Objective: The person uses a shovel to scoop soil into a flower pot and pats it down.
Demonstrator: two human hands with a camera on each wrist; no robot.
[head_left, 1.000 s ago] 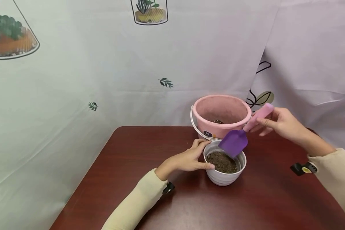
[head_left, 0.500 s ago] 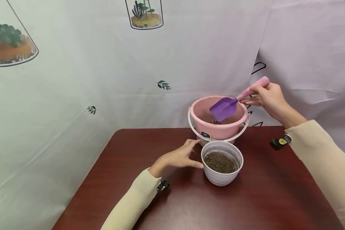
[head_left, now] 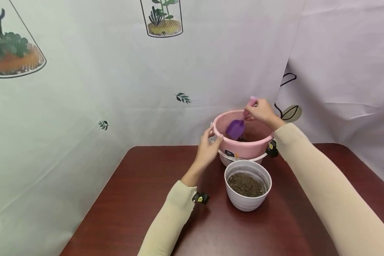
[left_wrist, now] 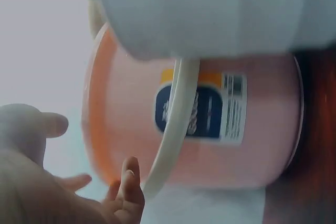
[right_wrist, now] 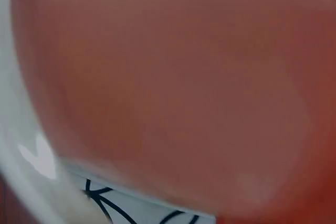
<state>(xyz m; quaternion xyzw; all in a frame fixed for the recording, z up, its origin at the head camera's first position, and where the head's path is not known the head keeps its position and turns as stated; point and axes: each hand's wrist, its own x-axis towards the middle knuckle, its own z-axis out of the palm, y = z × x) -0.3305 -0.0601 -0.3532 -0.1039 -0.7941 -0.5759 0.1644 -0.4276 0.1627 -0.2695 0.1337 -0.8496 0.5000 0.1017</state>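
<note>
A hand trowel [head_left: 236, 128] with a purple blade and pink handle is held by the right hand [head_left: 263, 111], its blade down inside the pink bucket [head_left: 247, 149]. Some dark soil shows in the bucket behind the near rim. At the bucket's left rim is the left hand [head_left: 208, 149], thumb and fingers spread; in the left wrist view its fingers [left_wrist: 131, 187] are loosely bent beside the rim and the white bail handle [left_wrist: 176, 119]. A white pot [head_left: 245, 205] holding dark soil [head_left: 245, 185] stands in front of the bucket. The right wrist view shows mostly blurred pink bucket wall [right_wrist: 168, 87].
Everything stands on a dark red-brown table [head_left: 153, 185]. Behind it hangs a pale cloth [head_left: 131, 71] printed with leaves and plants. The bail handle hangs across the bucket's front, close behind the pot.
The right hand has carried the trowel from over the pot back and down into the bucket. The left hand has left the pot and moved up to the bucket's left rim.
</note>
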